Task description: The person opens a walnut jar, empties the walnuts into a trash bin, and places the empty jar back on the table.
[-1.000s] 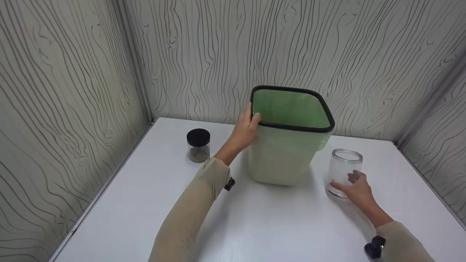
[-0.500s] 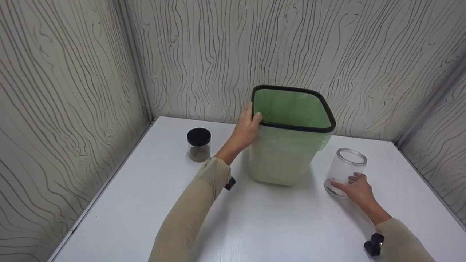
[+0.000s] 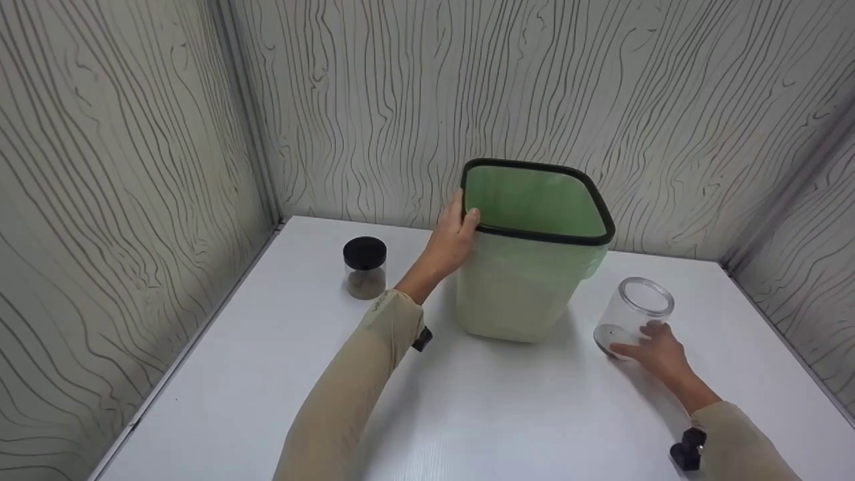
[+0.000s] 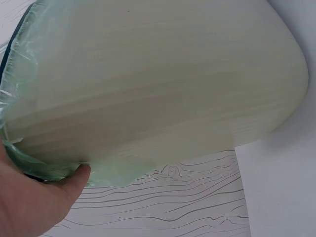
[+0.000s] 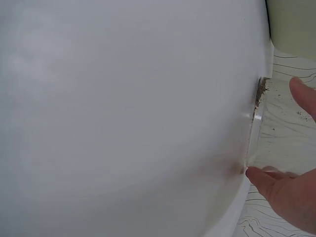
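A pale trash bin (image 3: 518, 294) with a black rim is lined with a thin green bag (image 4: 113, 175). My left hand (image 3: 449, 244) grips its left rim, thumb on the near side. In the left wrist view that thumb presses the bag's folded edge. To the right of the bin, my right hand (image 3: 658, 357) holds a clear jar (image 3: 618, 317) low on its side, thumb on the left and fingers on the right. The jar leans, its mouth to the right. Dark crumbs (image 5: 260, 94) lie at its base in the right wrist view.
A small clear jar with a black lid (image 3: 365, 254) stands left of the bin, brownish contents inside. Everything is on a white table (image 3: 267, 401). Wood-grain panels (image 3: 374, 107) enclose the back and sides.
The clear jar has gone from nearly upright to leaning, its mouth swinging right while its base stays near the same spot. The left hand and the bin have not visibly moved.
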The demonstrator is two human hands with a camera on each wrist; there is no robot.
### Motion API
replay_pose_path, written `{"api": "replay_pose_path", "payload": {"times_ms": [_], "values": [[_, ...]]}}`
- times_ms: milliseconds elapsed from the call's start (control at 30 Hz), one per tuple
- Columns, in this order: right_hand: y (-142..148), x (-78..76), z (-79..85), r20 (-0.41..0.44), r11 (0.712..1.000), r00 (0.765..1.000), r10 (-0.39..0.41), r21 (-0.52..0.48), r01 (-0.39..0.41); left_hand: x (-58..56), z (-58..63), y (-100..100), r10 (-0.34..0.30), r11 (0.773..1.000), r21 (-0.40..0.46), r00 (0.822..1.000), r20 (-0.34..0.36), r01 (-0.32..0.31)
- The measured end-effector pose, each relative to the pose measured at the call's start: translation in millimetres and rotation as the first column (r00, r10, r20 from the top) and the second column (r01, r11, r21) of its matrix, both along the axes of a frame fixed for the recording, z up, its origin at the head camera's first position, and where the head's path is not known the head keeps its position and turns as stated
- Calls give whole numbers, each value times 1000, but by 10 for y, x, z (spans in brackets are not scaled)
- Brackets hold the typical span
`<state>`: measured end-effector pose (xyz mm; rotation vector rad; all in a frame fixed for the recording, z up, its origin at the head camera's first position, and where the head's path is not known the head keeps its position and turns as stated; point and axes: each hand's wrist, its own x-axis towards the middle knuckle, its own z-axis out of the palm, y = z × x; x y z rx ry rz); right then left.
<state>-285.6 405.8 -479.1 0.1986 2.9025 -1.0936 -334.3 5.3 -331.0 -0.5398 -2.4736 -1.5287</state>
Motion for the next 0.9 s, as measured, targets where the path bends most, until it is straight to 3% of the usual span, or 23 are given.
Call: {"api": "replay_pose_path", "payload": {"times_ms": [433,900], "values": [[-21,26,9,39,1000,999,-21,-15,22,4,-10,4,-9,1000,25,1000,17,8],[-59,107,28,25,999,999,-41,11,40,29,10,-55,-31,998,62,999,21,30]]}}
